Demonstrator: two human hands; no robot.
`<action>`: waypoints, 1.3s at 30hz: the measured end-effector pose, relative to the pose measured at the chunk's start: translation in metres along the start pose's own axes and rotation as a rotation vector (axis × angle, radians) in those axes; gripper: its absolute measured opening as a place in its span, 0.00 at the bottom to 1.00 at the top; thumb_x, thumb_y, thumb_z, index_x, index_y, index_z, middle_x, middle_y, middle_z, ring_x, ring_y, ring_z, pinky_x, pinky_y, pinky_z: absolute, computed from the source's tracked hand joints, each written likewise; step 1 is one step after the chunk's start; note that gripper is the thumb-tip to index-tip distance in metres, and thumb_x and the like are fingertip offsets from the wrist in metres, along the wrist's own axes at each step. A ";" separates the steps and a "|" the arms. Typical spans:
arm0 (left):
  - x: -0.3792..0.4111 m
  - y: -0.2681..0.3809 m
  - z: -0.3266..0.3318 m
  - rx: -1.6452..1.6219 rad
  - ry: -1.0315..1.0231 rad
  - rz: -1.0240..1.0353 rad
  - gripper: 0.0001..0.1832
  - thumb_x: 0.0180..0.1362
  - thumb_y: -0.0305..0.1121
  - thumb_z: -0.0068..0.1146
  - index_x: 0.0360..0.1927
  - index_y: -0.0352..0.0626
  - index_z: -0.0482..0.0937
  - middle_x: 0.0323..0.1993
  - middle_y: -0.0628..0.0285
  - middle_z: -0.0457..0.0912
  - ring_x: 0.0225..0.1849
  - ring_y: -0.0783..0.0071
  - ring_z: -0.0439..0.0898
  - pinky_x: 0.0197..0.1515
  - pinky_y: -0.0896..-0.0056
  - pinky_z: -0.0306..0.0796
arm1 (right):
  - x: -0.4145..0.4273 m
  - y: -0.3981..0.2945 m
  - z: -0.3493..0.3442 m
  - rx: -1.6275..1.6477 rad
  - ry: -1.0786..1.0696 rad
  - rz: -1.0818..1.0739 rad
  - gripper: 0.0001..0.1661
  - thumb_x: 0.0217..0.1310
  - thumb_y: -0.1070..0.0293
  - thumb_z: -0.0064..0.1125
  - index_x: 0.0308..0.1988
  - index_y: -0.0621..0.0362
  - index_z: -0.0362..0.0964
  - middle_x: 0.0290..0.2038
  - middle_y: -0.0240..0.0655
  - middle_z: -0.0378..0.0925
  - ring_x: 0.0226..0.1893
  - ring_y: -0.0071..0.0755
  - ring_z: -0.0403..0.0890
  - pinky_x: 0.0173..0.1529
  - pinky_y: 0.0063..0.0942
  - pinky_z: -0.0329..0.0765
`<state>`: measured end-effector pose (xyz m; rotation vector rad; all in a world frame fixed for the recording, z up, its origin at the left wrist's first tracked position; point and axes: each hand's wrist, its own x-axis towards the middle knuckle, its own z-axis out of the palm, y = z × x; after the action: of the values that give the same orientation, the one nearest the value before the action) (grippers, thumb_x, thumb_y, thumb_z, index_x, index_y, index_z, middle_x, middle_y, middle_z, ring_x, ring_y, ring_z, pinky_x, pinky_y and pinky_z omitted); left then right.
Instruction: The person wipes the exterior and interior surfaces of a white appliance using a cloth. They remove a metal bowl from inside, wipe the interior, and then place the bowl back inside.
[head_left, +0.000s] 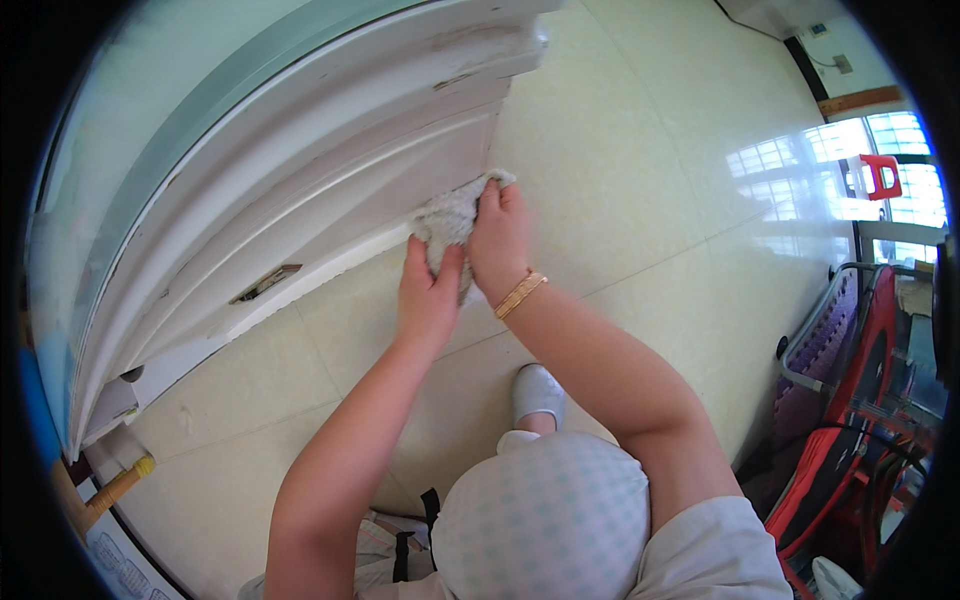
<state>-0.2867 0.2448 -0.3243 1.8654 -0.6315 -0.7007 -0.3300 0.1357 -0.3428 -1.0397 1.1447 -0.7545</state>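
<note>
A crumpled greyish-white cloth (450, 214) is held between both hands, close to the lower edge of a white moulded cabinet (375, 127). My left hand (431, 289) grips its near left side, thumb and fingers bent over it. Around the cloth's right side and upper corner closes my right hand (501, 232), with a gold-coloured bracelet (520, 295) on the wrist. Whether the cloth touches the cabinet cannot be told for sure. The cabinet has worn, chipped paint and a small recessed fitting (266, 283) low on its front.
Pale tiles (637, 225) cover the floor, and a light slip-on shoe (538, 394) stands below my hands. At the right are a red and black bag (840, 450) and a metal-framed rack (806, 375). A wooden piece wrapped in yellow (124, 484) juts in at lower left.
</note>
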 end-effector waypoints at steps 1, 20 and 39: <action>-0.003 -0.005 -0.004 0.013 0.010 -0.136 0.23 0.66 0.43 0.53 0.57 0.38 0.67 0.48 0.48 0.80 0.49 0.58 0.79 0.51 0.62 0.71 | -0.005 0.002 0.003 -0.108 -0.012 -0.043 0.12 0.72 0.66 0.45 0.37 0.64 0.68 0.28 0.35 0.72 0.29 0.28 0.71 0.38 0.30 0.72; -0.014 -0.024 -0.020 -0.157 -0.069 -0.196 0.27 0.66 0.40 0.56 0.63 0.38 0.64 0.57 0.56 0.76 0.56 0.68 0.76 0.58 0.67 0.68 | -0.001 0.037 0.008 0.272 -0.369 0.181 0.14 0.72 0.57 0.52 0.39 0.56 0.73 0.31 0.24 0.73 0.31 0.16 0.71 0.37 0.22 0.72; -0.011 -0.026 -0.017 -0.229 -0.046 -0.169 0.25 0.66 0.37 0.56 0.62 0.39 0.64 0.57 0.57 0.76 0.57 0.69 0.75 0.58 0.68 0.69 | 0.000 0.040 0.009 0.444 -0.398 0.251 0.14 0.74 0.58 0.49 0.41 0.57 0.73 0.34 0.26 0.76 0.34 0.19 0.76 0.39 0.24 0.76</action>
<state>-0.2795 0.2722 -0.3406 1.7062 -0.4064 -0.8904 -0.3228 0.1524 -0.3792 -0.6189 0.7023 -0.5358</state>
